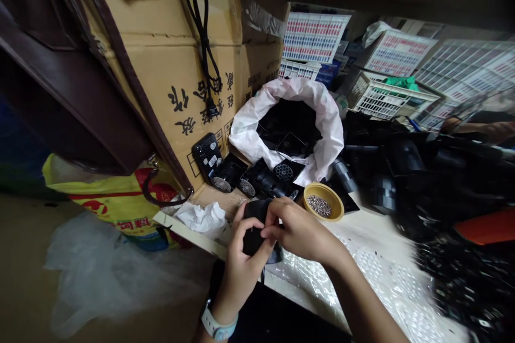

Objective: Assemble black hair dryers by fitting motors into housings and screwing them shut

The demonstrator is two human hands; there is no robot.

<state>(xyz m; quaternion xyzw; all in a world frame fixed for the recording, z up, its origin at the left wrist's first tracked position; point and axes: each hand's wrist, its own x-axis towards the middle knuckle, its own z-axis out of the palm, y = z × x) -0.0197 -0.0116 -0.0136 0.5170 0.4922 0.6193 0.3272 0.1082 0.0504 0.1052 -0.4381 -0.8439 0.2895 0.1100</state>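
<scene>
A black plastic part (252,240) is held at the front edge of the table. My left hand (245,257) wraps round it from the left, thumb and fingers on its sides. My right hand (298,228) has its thumb and index finger pinched together on top of the part; whatever small thing may be between them is hidden. Just right of my hands stands a tan bowl (338,209) with small metal screws (319,206). Behind the hands lie several black housings (263,177) with round mesh faces.
A white sack (249,120) of black parts stands behind. Crumpled tissue (201,217) lies to the left, with bubble wrap (362,268) on the right. Black parts (406,166) pile up at right, before plastic crates (378,96). A cardboard sheet (153,64) borders the left. Another person's arm (483,129) shows far right.
</scene>
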